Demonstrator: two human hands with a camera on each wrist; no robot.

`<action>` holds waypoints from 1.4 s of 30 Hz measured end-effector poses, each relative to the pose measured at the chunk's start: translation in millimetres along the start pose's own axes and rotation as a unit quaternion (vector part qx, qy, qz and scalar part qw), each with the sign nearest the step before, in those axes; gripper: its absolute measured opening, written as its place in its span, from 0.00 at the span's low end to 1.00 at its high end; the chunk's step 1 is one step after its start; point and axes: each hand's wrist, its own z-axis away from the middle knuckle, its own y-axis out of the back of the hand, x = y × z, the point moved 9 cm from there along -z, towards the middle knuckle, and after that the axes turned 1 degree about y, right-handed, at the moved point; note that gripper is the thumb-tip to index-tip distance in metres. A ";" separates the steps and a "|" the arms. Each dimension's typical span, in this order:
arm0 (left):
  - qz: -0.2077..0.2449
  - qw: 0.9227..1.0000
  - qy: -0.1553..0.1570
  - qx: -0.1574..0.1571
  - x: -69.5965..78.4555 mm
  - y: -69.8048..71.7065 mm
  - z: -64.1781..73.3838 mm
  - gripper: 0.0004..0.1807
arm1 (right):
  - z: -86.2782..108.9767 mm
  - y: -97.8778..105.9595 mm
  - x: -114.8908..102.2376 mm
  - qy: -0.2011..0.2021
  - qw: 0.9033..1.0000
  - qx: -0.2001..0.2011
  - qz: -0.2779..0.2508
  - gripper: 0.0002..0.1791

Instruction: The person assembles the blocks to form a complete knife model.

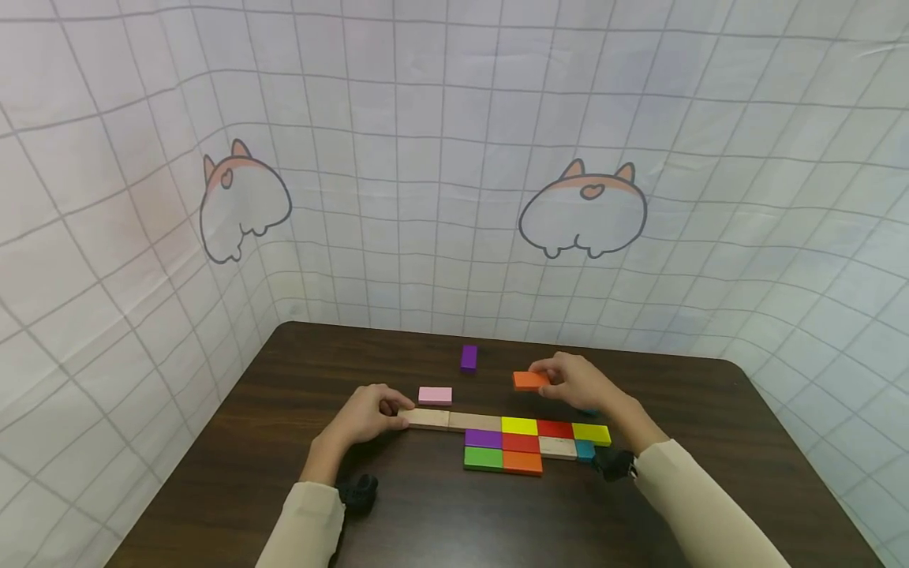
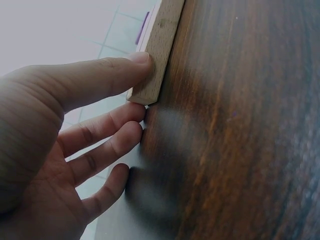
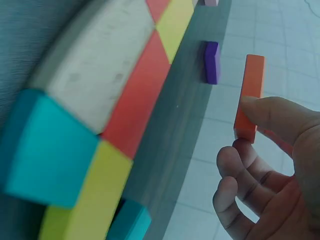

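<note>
At the left end of a row of blocks, my left hand (image 1: pixel 365 414) pinches a plain wooden block (image 1: pixel 426 417). Its thumb (image 2: pixel 127 70) lies on the block's near side in the left wrist view; the index finger is mostly hidden behind. Above the table, beyond the row, my right hand (image 1: pixel 578 380) holds an orange block (image 1: pixel 529 381) between thumb and fingers. The right wrist view shows that orange block (image 3: pixel 250 95) upright in the grip. A second plain block (image 1: pixel 474 422) continues the row, followed by yellow (image 1: pixel 519 426), red (image 1: pixel 555 429) and yellow blocks.
Purple, red, whitish and blue blocks form a second row (image 1: pixel 521 443); green and orange ones (image 1: pixel 521 463) lie nearest. A pink block (image 1: pixel 435 395) and a purple block (image 1: pixel 469 358) lie apart farther back. Behind the dark table (image 1: pixel 319 347) hangs a white gridded curtain (image 1: pixel 426 197).
</note>
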 end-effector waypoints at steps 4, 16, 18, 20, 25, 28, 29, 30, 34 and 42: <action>0.002 1.000 0.000 0.000 0.3 -0.3 0.1 0.11 | 24.1 2.3 2.4 0.004 1.000 0.017 0.003 0.19; 0.006 1.000 0.011 0.007 -2.4 0.3 0.8 0.10 | 92.7 -1.5 16.5 0.012 0.999 0.047 0.005 0.19; 0.007 1.000 0.013 0.007 -2.7 -0.1 1.2 0.10 | 101.0 -4.4 18.4 0.006 0.999 0.045 0.000 0.19; 0.007 1.000 0.015 0.006 -2.6 -0.7 1.3 0.10 | 108.1 -8.3 20.7 -0.004 0.999 0.042 -0.005 0.19; 0.006 1.000 0.015 0.007 -1.6 -0.6 1.0 0.10 | 120.2 -17.4 21.4 -0.007 0.999 0.043 -0.010 0.21; 0.008 1.000 0.014 0.007 -1.1 0.1 1.0 0.11 | 123.7 -23.1 17.4 0.007 0.999 0.038 -0.020 0.21; 0.009 1.000 0.015 0.007 -1.2 0.3 1.2 0.11 | 124.5 -25.3 16.0 0.010 0.999 0.035 -0.022 0.21; 0.010 1.000 0.015 0.006 -1.4 0.4 1.4 0.10 | 124.8 -27.1 14.6 0.012 0.999 0.031 -0.023 0.21; 0.013 1.000 0.018 0.006 -2.2 0.4 1.8 0.10 | 125.3 -33.8 12.4 -0.002 1.000 0.016 -0.019 0.20; 0.011 1.000 0.017 0.005 -2.1 -0.8 0.6 0.11 | 124.3 -38.8 6.9 -0.001 1.000 0.001 -0.004 0.17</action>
